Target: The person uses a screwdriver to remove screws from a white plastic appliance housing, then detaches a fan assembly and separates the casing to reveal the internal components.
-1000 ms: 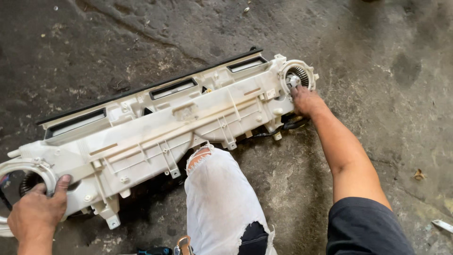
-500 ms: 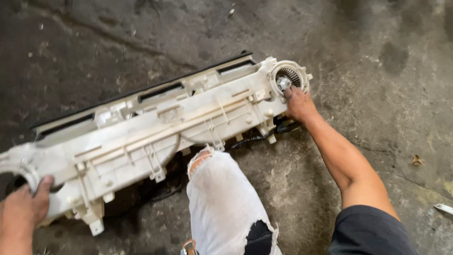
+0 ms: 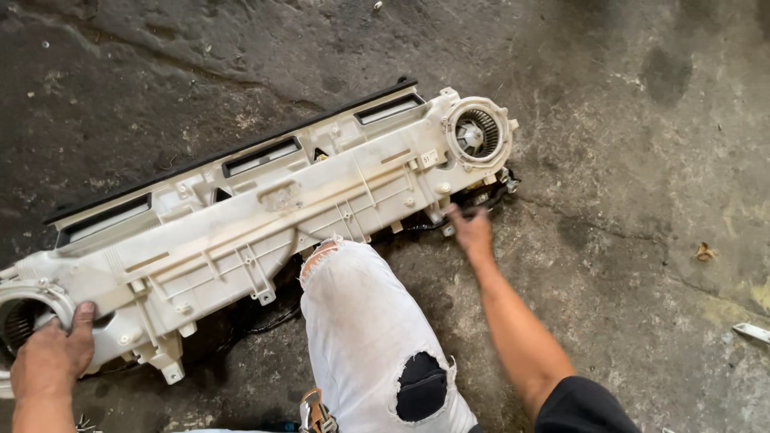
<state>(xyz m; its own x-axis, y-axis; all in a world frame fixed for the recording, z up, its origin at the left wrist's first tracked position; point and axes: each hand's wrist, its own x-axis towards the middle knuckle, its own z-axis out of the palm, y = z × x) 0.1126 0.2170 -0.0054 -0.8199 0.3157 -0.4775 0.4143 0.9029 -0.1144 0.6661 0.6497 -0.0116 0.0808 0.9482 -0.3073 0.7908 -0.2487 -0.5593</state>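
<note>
Long white plastic housing [image 3: 265,216], lying slantwise on stained concrete floor [image 3: 626,160]; black strip along far edge, three slots in top face. Round fan cage [image 3: 479,134] at right end, second round opening [image 3: 24,317] at left end, partly cut off by frame edge. Left hand [image 3: 50,357] — fingers curled over rim of left opening, grip closed on housing. Right hand [image 3: 472,228] — low against near edge under right end, touching black cable [image 3: 489,196] there; fingers mostly hidden, so grip cannot be told as open or closed. Knee in torn white trousers [image 3: 361,321] just beside housing middle. Small leaf [image 3: 705,252] and metal scrap [image 3: 752,332] well apart, at right. Risks, as judged: cable snagged or pulled if housing lifted by one end; thin mounting tabs likely to crack against concrete; long body prone to twist under uneven hold.
</note>
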